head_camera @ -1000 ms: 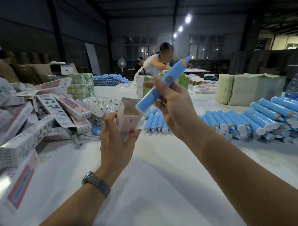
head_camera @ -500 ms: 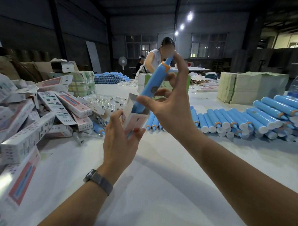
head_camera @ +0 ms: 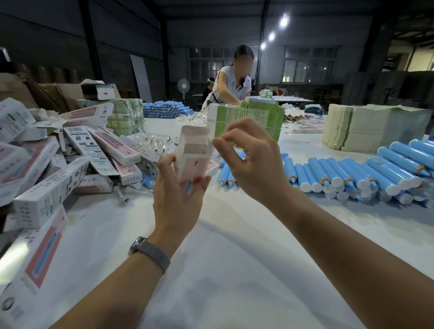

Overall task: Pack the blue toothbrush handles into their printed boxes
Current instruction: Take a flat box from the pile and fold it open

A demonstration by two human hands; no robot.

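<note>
- One box, upright, top flap open — gripped by left hand.
- Right hand just beside box top, fingers curled, pinching nothing visible.
- Handles piled right — too many to count.

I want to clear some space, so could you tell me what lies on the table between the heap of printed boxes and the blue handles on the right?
In the head view: a few blue handles, partly behind the hands.
</note>
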